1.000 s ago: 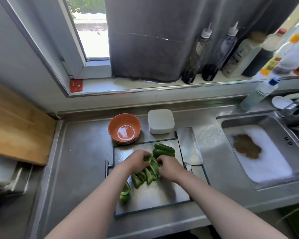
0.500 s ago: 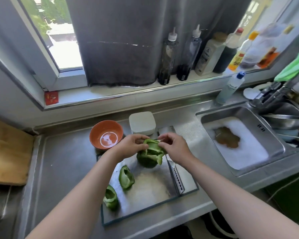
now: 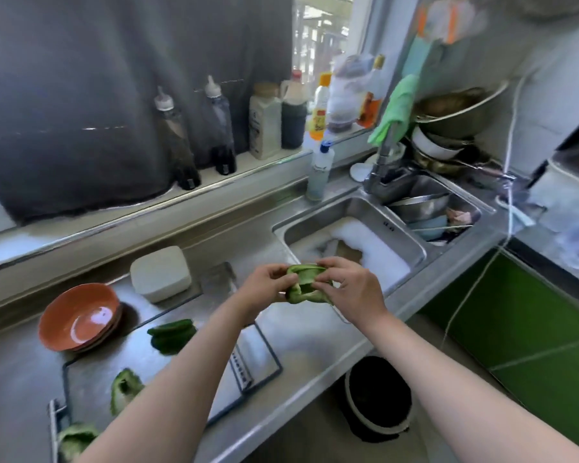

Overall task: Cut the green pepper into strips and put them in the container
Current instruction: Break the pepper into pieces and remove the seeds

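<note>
Now pepper [image 3: 303, 285] carried rightward, beside sink [image 3: 358, 212]

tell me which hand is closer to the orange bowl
Left. The left hand holds the pepper on the side facing the orange bowl; the right hand holds its other side, farther off toward the sink.

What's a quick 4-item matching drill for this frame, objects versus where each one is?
Things:
1. pepper piece
2. orange bowl
3. blue-capped bottle
4. black bucket

Places:
A. on the floor, below the counter edge
B. gripped between left hand and right hand
C. on the counter, left of the white container
D. behind the sink, left of the tap

Pairs: 1-B, 2-C, 3-D, 4-A
</note>
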The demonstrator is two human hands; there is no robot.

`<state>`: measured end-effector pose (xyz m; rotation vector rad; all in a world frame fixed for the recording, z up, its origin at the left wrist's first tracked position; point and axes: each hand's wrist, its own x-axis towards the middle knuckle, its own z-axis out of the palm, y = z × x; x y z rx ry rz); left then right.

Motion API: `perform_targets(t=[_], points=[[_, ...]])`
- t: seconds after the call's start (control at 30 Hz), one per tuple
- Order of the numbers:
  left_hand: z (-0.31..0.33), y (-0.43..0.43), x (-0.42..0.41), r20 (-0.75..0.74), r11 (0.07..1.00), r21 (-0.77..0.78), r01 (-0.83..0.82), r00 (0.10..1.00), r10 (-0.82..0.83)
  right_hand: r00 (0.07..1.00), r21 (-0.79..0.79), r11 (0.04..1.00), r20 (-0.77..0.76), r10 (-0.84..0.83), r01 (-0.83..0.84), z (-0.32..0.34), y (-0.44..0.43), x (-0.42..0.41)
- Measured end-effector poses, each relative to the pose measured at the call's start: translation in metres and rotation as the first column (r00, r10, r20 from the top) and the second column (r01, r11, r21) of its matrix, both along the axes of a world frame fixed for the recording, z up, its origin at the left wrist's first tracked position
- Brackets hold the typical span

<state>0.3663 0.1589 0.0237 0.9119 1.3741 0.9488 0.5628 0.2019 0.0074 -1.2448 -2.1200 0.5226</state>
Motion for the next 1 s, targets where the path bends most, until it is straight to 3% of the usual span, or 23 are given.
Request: perform_targets(t=[0.17,0.47,0.53,0.63,0.77,0.87,0.93,1.0], points=[[-0.003,0.032,0.086,-0.097,0.997,0.058,0.054,0.994,-0.048,0.995,0.1,0.994,0.091,-0.05,0.041,-0.002,0.016,0.087],[-0.015,0.068,0.194,-0.381,0.983,0.134,0.127,0.922,-0.067,0.952,-0.15,0.945,-0.052,-0.302,0.292,-0.011,0.021,0.202],[-0.019,0.071,0.203,-0.364,0.987,0.127,0.094,0.93,-0.042,0.939,-0.207,0.919,-0.008,-0.343,0.334,-0.017,0.018,0.223],[-0.024,0.07,0.216,-0.301,0.991,0.122,0.06,0.953,-0.021,0.916,-0.351,0.847,0.198,-0.349,0.398,-0.025,0.013,0.243],[-0.03,0.067,0.229,-0.226,0.997,0.077,0.029,0.974,-0.011,0.863,-0.483,0.76,0.466,-0.197,0.435,-0.036,0.006,0.256],[-0.033,0.064,0.233,-0.176,1.0,0.008,0.019,0.984,-0.018,0.862,-0.48,0.757,0.46,-0.214,0.444,-0.037,0.006,0.258],[-0.033,0.063,0.233,-0.133,0.999,-0.042,0.01,0.991,-0.015,0.881,-0.5,0.739,0.378,-0.284,0.452,-0.033,0.009,0.254],[-0.032,0.061,0.232,-0.09,0.996,-0.084,-0.007,0.996,-0.001,0.921,-0.617,0.684,0.229,-0.316,0.389,-0.027,0.012,0.245]])
